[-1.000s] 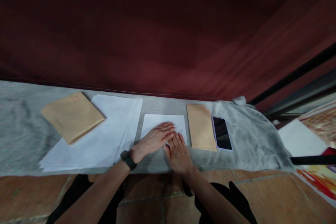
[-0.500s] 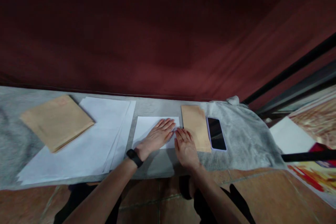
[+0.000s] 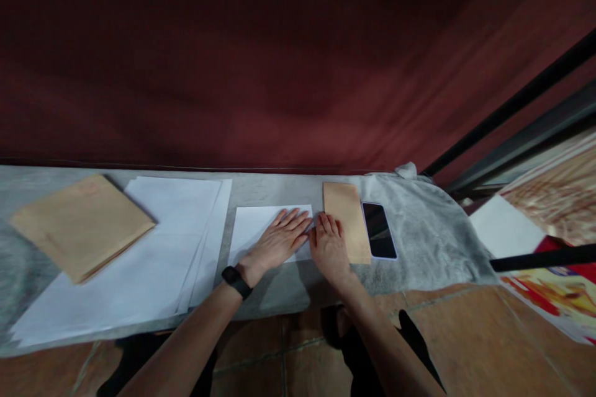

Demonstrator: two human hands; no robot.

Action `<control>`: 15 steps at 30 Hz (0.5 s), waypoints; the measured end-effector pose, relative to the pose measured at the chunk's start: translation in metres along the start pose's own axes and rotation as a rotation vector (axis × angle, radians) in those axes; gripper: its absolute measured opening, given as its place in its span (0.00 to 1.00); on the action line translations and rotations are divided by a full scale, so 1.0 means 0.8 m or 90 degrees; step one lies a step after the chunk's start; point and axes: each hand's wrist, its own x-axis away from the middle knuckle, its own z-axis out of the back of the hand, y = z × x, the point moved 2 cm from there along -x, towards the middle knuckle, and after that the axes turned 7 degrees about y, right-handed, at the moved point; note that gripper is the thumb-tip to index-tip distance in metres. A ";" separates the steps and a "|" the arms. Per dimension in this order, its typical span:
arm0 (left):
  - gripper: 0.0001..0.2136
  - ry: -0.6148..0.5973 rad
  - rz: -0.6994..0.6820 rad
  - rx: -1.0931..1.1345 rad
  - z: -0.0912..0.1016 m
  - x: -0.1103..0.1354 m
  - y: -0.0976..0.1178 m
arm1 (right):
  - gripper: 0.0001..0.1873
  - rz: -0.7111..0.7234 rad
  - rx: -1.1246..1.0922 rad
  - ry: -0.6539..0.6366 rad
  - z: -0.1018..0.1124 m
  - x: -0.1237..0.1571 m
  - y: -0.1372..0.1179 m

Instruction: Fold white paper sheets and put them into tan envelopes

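Note:
A folded-size sheet of white paper [image 3: 249, 224] lies flat in front of me. Across its right half rests my left hand [image 3: 282, 240], palm down with fingers stretched out; a dark watch band is on that wrist. My right hand [image 3: 329, 249] is palm down at the paper's right edge, its fingers fairly straight and close together, thumb near the left fingertips. Part of this hand covers the left edge of a narrow brown paper envelope [image 3: 357, 232]. Whether the right fingertips touch the white sheet is hard to see.
A phone [image 3: 379, 231] lies right of the envelope on the grey cloth [image 3: 423, 242]. To the left are large white sheets [image 3: 181, 229], partly under a stack of brown envelopes [image 3: 84, 226]. A dark red curtain [image 3: 279, 93] hangs behind. Black bars [image 3: 540, 258] stand at the right.
My right hand has shifted slightly away from me along the paper's right edge. My left hand stays flat on the sheet. The view has tilted a little.

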 end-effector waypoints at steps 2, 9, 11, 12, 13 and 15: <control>0.22 0.010 -0.003 0.006 -0.001 -0.001 0.001 | 0.24 0.001 -0.020 -0.003 0.000 -0.001 -0.001; 0.20 -0.009 -0.053 0.073 -0.004 -0.009 0.014 | 0.25 -0.065 -0.184 0.038 0.011 -0.018 0.011; 0.19 -0.006 -0.048 0.087 -0.004 -0.012 0.014 | 0.24 -0.078 -0.234 0.038 0.015 -0.018 0.010; 0.19 -0.004 -0.044 0.091 -0.005 -0.013 0.012 | 0.24 -0.080 -0.257 0.037 0.016 -0.016 0.008; 0.18 -0.002 -0.043 0.094 -0.005 -0.015 0.009 | 0.23 -0.081 -0.280 0.035 0.016 -0.012 0.005; 0.18 0.001 -0.046 0.099 -0.006 -0.018 0.003 | 0.21 -0.079 -0.315 0.033 0.015 -0.003 -0.004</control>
